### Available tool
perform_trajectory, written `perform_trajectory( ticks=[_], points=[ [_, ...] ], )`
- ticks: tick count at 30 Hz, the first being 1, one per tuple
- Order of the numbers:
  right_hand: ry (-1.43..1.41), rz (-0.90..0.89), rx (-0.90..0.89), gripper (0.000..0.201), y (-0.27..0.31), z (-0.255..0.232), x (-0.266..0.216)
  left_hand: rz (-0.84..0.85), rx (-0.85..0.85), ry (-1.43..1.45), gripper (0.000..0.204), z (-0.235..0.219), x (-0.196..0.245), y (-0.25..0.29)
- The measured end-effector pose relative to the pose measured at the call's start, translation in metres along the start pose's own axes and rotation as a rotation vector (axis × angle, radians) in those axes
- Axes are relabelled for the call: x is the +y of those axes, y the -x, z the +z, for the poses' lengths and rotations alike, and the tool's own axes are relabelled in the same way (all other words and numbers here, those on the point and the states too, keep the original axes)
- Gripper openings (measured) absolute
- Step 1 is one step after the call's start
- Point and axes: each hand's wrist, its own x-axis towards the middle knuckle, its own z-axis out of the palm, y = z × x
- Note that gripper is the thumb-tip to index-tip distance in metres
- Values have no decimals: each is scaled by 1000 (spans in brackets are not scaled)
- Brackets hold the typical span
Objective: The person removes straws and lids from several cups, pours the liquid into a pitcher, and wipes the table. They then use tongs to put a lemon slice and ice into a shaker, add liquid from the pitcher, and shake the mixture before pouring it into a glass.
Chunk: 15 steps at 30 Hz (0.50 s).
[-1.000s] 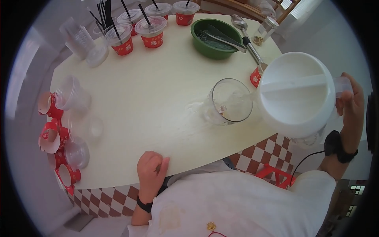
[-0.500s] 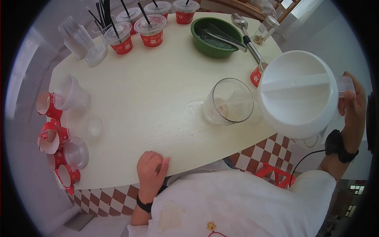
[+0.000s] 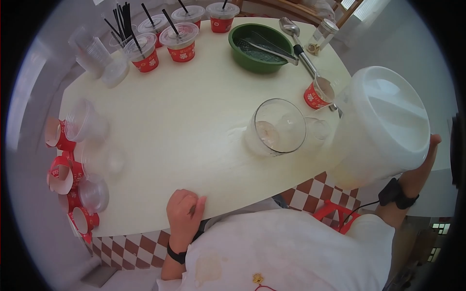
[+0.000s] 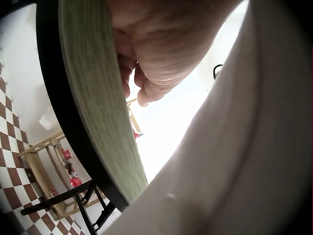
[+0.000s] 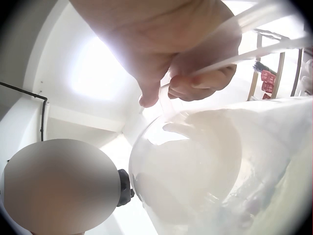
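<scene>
A large translucent pitcher with a white lid (image 3: 395, 116) is at the right of the table in the head view. My right hand (image 3: 434, 140) is mostly hidden behind it; in the right wrist view the fingers of my right hand (image 5: 181, 63) curl round the pitcher's clear handle. Left of the pitcher stands a clear glass jug (image 3: 276, 127) with some pale contents at its bottom. My left hand (image 3: 185, 211) rests at the table's near edge, fingers loosely curled, holding nothing. In the left wrist view my left hand (image 4: 166, 44) lies at the table edge (image 4: 98, 83).
A red paper cup (image 3: 315, 97) and a long ladle (image 3: 303, 53) lie beyond the jug. A green bowl (image 3: 257, 60) with tongs, lidded cups with straws (image 3: 181, 51) and a glass jar (image 3: 323, 35) stand at the back. Red cups (image 3: 86, 218) and clear plastic cups (image 3: 85, 121) line the left edge.
The pitcher has tilted back toward upright and moved slightly right and nearer, its spout away from the jug. The stream into the jug is gone. My left hand has stayed put.
</scene>
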Motion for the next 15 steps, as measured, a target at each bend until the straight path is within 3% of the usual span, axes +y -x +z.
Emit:
perform_trajectory(
  ticks=[4, 9, 12, 13, 15],
  points=[
    [-231, 79, 55, 55, -28, -55, 15, -29, -12, 2, 27, 0, 1, 1],
    [-392, 99, -9, 46, -63, -118, 21, 3, -21, -19, 26, 1, -2, 2],
    [-404, 38, 61, 41, -83, -100, 29, -7, -26, -14, 25, 1, 0, 1],
    [-342, -16, 221, 38, -88, -77, 28, -12, -25, -10, 25, 1, 0, 0],
    [-320, -76, 318, 35, -103, -51, 43, -16, -20, -4, 24, 1, 0, 0]
  ],
)
